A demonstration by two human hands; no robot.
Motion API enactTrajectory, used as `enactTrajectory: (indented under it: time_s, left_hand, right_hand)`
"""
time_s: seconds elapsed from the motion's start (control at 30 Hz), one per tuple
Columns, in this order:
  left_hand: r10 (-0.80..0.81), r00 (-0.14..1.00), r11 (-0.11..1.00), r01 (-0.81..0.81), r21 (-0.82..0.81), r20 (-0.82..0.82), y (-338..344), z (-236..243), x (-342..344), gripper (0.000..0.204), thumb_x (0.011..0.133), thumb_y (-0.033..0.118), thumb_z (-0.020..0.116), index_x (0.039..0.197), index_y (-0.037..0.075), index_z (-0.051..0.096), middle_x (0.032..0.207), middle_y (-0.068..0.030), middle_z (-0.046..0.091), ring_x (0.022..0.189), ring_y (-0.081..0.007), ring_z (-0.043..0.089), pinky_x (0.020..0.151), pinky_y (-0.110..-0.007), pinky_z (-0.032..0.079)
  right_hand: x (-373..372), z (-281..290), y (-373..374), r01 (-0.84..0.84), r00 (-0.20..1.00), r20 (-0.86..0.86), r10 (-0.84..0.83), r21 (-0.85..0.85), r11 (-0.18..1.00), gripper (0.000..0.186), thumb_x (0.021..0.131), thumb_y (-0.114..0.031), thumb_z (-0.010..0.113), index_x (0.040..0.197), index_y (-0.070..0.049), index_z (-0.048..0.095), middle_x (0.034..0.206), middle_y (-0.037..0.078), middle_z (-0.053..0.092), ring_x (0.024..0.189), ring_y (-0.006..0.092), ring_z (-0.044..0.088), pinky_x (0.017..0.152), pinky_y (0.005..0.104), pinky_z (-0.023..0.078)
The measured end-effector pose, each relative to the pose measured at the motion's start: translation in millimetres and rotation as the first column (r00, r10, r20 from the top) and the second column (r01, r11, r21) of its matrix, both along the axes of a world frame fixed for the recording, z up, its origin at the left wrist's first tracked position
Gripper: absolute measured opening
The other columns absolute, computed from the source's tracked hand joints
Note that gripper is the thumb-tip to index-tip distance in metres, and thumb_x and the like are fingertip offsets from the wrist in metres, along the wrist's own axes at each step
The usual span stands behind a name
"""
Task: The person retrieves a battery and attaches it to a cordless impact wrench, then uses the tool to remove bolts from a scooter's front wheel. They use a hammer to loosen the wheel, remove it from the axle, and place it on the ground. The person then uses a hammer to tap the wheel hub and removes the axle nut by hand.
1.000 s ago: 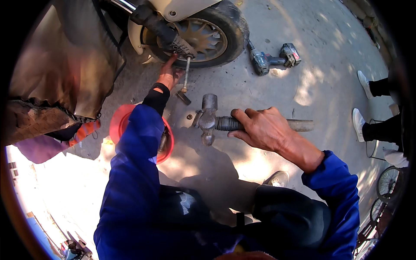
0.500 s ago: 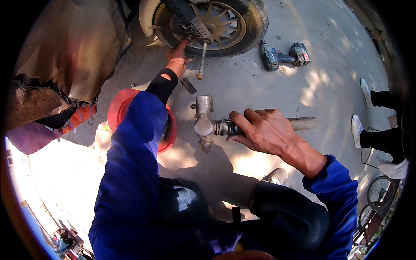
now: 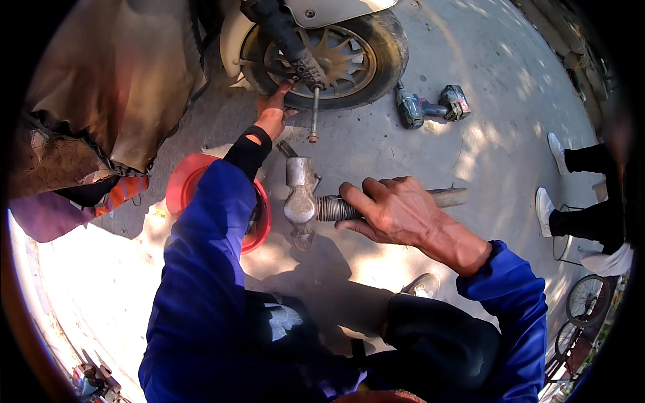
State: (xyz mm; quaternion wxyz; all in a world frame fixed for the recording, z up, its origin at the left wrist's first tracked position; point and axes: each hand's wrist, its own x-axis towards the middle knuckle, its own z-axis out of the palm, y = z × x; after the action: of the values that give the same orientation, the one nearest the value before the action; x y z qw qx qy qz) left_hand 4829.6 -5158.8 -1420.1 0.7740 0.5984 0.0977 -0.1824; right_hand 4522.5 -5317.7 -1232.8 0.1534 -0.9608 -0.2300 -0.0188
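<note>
My right hand (image 3: pixel 396 215) is wrapped around the wooden handle of a ball-peen hammer (image 3: pixel 300 205). Coiled binding covers the handle just behind the steel head, which hangs over the ground in front of me. My left hand (image 3: pixel 272 117) reaches forward to the lower end of a dark fork leg (image 3: pixel 308 67) beside a spoked wheel (image 3: pixel 401 50). Its fingers are curled against the fork, with the tips partly hidden. A long axle bolt (image 3: pixel 314 117) sticks out of the fork toward me, just right of that hand. The hammer head is apart from the bolt, below it in view.
A cordless impact wrench (image 3: pixel 433 107) lies right of the wheel. Under my left arm sits a red basin (image 3: pixel 183 178). A small metal socket (image 3: pixel 287 149) lies past the hammer. A brown cover (image 3: pixel 114 80) hangs at left; a person's white shoes (image 3: pixel 545 211) stand at right, near a bicycle (image 3: pixel 588 302).
The view has tilted slightly, moving the wheel and wrench lower in the picture. My right hand has brought the hammer a little leftward. My left hand stays at the fork.
</note>
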Motion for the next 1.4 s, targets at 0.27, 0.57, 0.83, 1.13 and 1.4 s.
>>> enactTrajectory:
  time_s: [0.27,0.57,0.83,1.13,1.4]
  left_hand:
    - [-0.013,0.999,1.000,0.013,-0.010,-0.049,-2,-4,8,0.056,0.082,0.031,0.090,0.125,0.004,0.065,0.106,-0.0104,0.070,0.083,-0.0244,0.070,0.069,-0.044,0.065]
    - [0.018,0.999,1.000,-0.019,-0.006,-0.040,-5,10,3,0.044,0.081,0.030,0.091,0.109,0.005,0.069,0.089,-0.0046,0.068,0.062,-0.0168,0.062,0.052,-0.035,0.061]
    - [0.018,0.998,0.999,-0.015,0.043,-0.060,5,9,4,0.060,0.082,0.025,0.089,0.133,0.009,0.063,0.120,-0.0104,0.072,0.094,-0.0276,0.075,0.068,-0.043,0.066]
    - [-0.021,0.999,0.999,0.023,0.041,-0.051,5,1,15,0.058,0.082,0.028,0.090,0.128,0.004,0.065,0.116,-0.0119,0.072,0.087,-0.0260,0.074,0.062,-0.037,0.062]
    - [-0.015,0.999,0.997,0.018,0.073,-0.045,3,2,16,0.058,0.081,0.028,0.090,0.131,0.009,0.066,0.124,-0.0074,0.071,0.102,-0.0217,0.072,0.065,-0.040,0.062]
  right_hand:
    - [18,-2,-15,0.105,0.989,-0.089,-0.116,-0.121,0.987,0.045,0.100,-0.054,0.067,0.118,-0.014,0.059,0.075,0.009,0.065,0.061,0.0342,0.068,0.051,0.0430,0.052]
    - [7,1,-21,-0.157,0.984,-0.104,0.144,-0.136,0.978,0.045,0.100,-0.053,0.067,0.116,-0.013,0.056,0.077,0.014,0.068,0.064,0.0364,0.072,0.053,0.0458,0.055]
    - [-1,3,-26,-0.101,0.991,0.080,0.107,-0.078,0.992,0.048,0.098,-0.059,0.065,0.121,-0.017,0.059,0.070,0.004,0.056,0.057,0.0264,0.066,0.051,0.0401,0.053]
    - [24,-11,-3,0.074,0.994,-0.065,-0.083,-0.139,0.988,0.043,0.103,-0.048,0.065,0.112,-0.006,0.055,0.079,0.016,0.070,0.063,0.0371,0.072,0.053,0.0469,0.056]
    - [14,-16,-9,-0.106,0.994,0.001,0.107,-0.139,0.985,0.045,0.099,-0.052,0.068,0.116,-0.013,0.055,0.072,0.007,0.061,0.059,0.0297,0.069,0.048,0.0418,0.052]
